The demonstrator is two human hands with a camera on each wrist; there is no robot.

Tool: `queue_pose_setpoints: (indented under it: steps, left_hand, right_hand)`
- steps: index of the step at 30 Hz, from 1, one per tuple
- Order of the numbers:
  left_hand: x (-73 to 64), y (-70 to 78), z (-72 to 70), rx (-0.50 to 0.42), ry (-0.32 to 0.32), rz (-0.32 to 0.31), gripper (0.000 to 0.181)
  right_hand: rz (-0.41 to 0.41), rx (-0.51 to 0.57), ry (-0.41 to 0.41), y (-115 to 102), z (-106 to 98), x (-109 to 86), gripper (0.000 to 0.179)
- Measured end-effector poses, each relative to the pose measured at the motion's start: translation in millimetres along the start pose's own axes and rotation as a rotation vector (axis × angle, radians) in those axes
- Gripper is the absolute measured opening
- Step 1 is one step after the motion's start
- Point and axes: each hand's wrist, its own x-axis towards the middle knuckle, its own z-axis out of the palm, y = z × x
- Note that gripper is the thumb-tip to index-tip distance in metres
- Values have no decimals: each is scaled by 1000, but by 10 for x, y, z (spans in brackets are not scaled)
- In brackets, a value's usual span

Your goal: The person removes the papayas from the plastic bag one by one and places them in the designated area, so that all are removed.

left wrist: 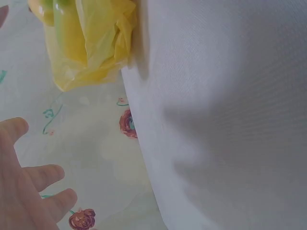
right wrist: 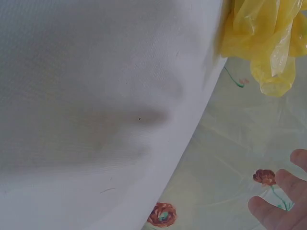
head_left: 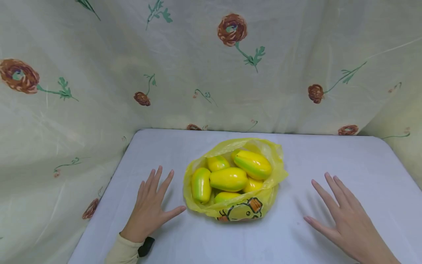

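Observation:
A yellow plastic bag (head_left: 275, 196) with a cartoon print on its front sits on the table, its mouth spread wide. Inside lie several yellow-green fruits (head_left: 229, 179) that look like papayas or mangoes. To the left of the bag, my left hand (head_left: 150, 207) hovers with spread fingers, its thumb tip close to the bag's side. My right hand (head_left: 344, 220) is held farther off on the right, fingers extended and holding nothing. Both wrist views show the bag's side (left wrist: 103, 43) at the upper edge, apart from the fingers.
A white cloth covers the table (head_left: 306, 157). Behind it and along the sides hangs a pale curtain (head_left: 184, 55) printed with brown flowers and green stems. A dark band (head_left: 146, 246) circles my left wrist at the cream sleeve (head_left: 123, 251).

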Motion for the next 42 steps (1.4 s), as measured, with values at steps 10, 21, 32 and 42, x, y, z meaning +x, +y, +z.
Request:
queue_pose_setpoints:
  steps: [10, 21, 32, 42]
  left_hand:
    - [16, 16, 7, -8, -12, -4, 111]
    - [115, -12, 42, -260, -93, -5, 119]
    - [294, -129, 226, -612, -180, 14, 134]
    - [400, -158, 342, -775, -260, -29, 122]
  right_hand:
    - [-6, 8, 23, -7, -6, 15, 93]
    - [65, 27, -50, -149, -27, 119, 101]
    - [50, 120, -10, -287, -59, 285, 96]
    - [20, 147, -8, -360, -45, 400, 95]
